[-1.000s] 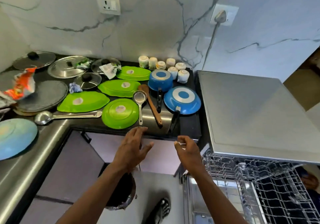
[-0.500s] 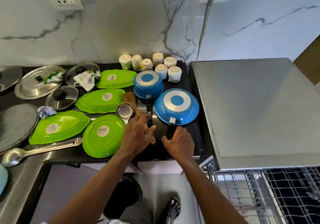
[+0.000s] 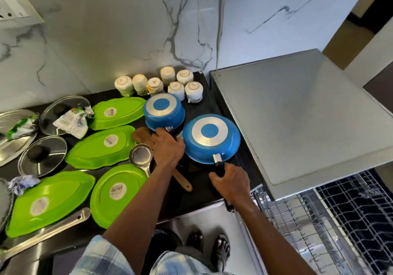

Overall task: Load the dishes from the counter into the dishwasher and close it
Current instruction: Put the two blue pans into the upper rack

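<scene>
Left hand (image 3: 168,149): palm down, fingers curled round black handle of blue saucepan (image 3: 163,109), just behind its metal collar; forearm crossing over wooden spatula (image 3: 182,181).
Right hand (image 3: 230,182): clamped round black handle of blue frying pan (image 3: 211,138), knuckles up, forearm entering from lower right.
Blue saucepan: upside down on table (image 3: 200,190), just behind frying pan.
Blue frying pan: upside down near table's right edge, beside dishwasher (image 3: 297,115).
Dishwasher rack (image 3: 308,232): pulled out, right of right forearm.
Elsewhere: green plates (image 3: 116,113) face down at left; white cups (image 3: 184,76) inverted by wall.
</scene>
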The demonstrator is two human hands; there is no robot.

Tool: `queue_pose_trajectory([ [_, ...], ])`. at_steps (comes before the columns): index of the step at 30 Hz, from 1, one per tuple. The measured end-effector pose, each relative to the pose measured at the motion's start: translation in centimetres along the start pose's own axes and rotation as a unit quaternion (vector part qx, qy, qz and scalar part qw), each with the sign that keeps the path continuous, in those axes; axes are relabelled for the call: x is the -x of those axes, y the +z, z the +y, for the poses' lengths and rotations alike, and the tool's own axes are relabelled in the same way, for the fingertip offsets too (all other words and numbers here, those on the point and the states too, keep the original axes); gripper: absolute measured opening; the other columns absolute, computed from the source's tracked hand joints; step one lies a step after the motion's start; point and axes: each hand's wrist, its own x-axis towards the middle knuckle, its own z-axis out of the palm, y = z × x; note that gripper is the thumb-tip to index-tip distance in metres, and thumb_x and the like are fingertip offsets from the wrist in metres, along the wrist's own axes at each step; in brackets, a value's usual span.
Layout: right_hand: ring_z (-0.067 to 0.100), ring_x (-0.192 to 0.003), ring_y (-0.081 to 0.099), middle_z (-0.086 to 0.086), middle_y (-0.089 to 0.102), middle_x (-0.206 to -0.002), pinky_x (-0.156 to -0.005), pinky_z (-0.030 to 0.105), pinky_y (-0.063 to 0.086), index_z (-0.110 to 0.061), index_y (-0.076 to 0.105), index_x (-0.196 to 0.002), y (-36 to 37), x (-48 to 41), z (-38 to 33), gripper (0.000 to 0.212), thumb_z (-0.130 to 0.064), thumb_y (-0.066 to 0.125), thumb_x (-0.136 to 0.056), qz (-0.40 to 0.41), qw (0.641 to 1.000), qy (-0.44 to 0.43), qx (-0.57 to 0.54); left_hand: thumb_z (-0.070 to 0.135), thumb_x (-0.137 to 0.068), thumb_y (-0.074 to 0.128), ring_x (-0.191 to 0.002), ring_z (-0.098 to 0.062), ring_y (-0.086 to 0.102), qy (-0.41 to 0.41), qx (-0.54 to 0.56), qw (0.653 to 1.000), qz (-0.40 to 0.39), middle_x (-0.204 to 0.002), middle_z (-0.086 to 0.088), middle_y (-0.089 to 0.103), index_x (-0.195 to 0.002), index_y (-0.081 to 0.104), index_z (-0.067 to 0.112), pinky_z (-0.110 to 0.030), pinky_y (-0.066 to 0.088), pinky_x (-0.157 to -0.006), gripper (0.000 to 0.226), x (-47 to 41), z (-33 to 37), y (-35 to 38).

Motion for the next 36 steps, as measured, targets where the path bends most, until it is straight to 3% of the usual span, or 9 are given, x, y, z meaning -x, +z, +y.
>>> queue_pose_trajectory([
  [7,0.011,-0.081,0.061,-0.012,0.064,-0.08,-0.076,0.027,0.046,-0.029,0.069,-0.113,-0.3,-0.6,0.7,0.037,-0.053,0.063,-0.085,-0.01,0.995,0.082,-0.05,0.056,-0.081,0.071,-0.105,-0.035,0.069,-0.036,0.029,0.998,-0.053,-0.106,-0.014,0.076,-0.104,0.071,0.008,-0.041,0.054,-0.087,0.053,-3.0,-0.8,0.1],
  [10,0.016,-0.09,0.066,-0.011,0.069,-0.089,-0.072,0.026,0.048,-0.032,0.066,-0.117,-0.7,-0.6,0.8,0.039,-0.056,0.063,-0.087,-0.019,0.992,0.104,-0.076,0.05,-0.085,0.067,-0.109,-0.036,0.067,-0.049,0.096,0.993,-0.04,-0.109,-0.013,0.075,-0.099,0.068,0.009,-0.04,0.05,-0.092,0.044,-2.0,-0.2,0.3],
  [13,0.014,-0.086,0.067,-0.017,0.063,-0.078,-0.062,0.024,0.045,-0.031,0.068,-0.106,-1.3,0.5,1.1,0.032,-0.055,0.067,-0.084,0.014,0.988,0.105,-0.108,0.044,-0.089,0.064,-0.108,-0.036,0.066,-0.026,0.164,0.986,0.011,-0.103,-0.011,0.072,-0.094,0.06,0.018,-0.041,0.045,-0.093,0.026,0.0,0.6,0.2],
  [16,0.017,-0.08,0.067,-0.008,0.069,-0.08,-0.07,0.033,0.054,-0.023,0.068,-0.094,-2.5,2.1,2.0,0.031,-0.052,0.07,-0.083,0.081,0.982,0.124,-0.121,0.042,-0.092,0.065,-0.111,-0.038,0.066,0.033,0.176,0.983,0.031,-0.108,-0.015,0.073,-0.109,0.068,0.011,-0.042,0.046,-0.095,0.036,2.3,1.2,0.4],
  [19,0.003,-0.059,0.056,-0.013,0.06,-0.062,-0.058,0.022,0.047,-0.024,0.061,-0.074,-4.4,4.7,3.5,0.026,-0.042,0.074,-0.086,0.151,0.965,0.132,-0.171,0.052,-0.095,0.063,-0.103,-0.04,0.068,0.152,0.183,0.971,-0.01,-0.103,-0.02,0.073,-0.109,0.068,0.006,-0.046,0.049,-0.088,0.048,5.4,1.3,0.7],
  [22,0.003,-0.048,0.047,-0.015,0.053,-0.053,-0.048,0.02,0.039,-0.027,0.053,-0.066,-6.9,8.6,5.9,0.033,-0.039,0.072,-0.09,0.2,0.942,0.144,-0.228,0.061,-0.091,0.056,-0.077,-0.034,0.069,0.295,0.159,0.937,-0.1,-0.074,-0.01,0.071,-0.087,0.065,0.011,-0.035,0.045,-0.067,0.051,9.2,1.9,1.4],
  [24,0.007,-0.049,0.044,-0.013,0.051,-0.054,-0.046,0.027,0.039,-0.02,0.06,-0.076,-8.3,11.8,8.1,0.03,-0.046,0.066,-0.089,0.235,0.929,0.16,-0.235,0.06,-0.091,0.057,-0.059,-0.008,0.06,0.37,0.173,0.897,-0.166,-0.063,0.009,0.061,-0.077,0.056,0.026,-0.015,0.038,-0.059,0.037,12.4,3.0,2.2],
  [31,0.019,-0.052,0.041,-0.006,0.047,-0.054,-0.049,0.032,0.035,-0.017,0.048,-0.069,-10.6,21.5,16.0,0.041,-0.052,0.065,-0.083,0.351,0.851,0.304,-0.246,0.059,-0.093,0.057,-0.057,-0.012,0.061,0.478,0.181,0.767,-0.387,-0.06,0.006,0.059,-0.089,0.054,0.023,-0.024,0.045,-0.055,0.035,21.4,5.8,8.4],
  [36,0.024,-0.063,0.055,0.003,0.059,-0.067,-0.059,0.039,0.045,-0.016,0.056,-0.081,-10.2,24.3,23.3,0.029,-0.039,0.065,-0.096,0.334,0.811,0.406,-0.259,0.056,-0.094,0.06,-0.058,-0.005,0.06,0.482,0.096,0.739,-0.46,-0.068,0.023,0.062,-0.075,0.046,0.032,-0.013,0.037,-0.051,0.033,26.7,7.0,14.5],
])
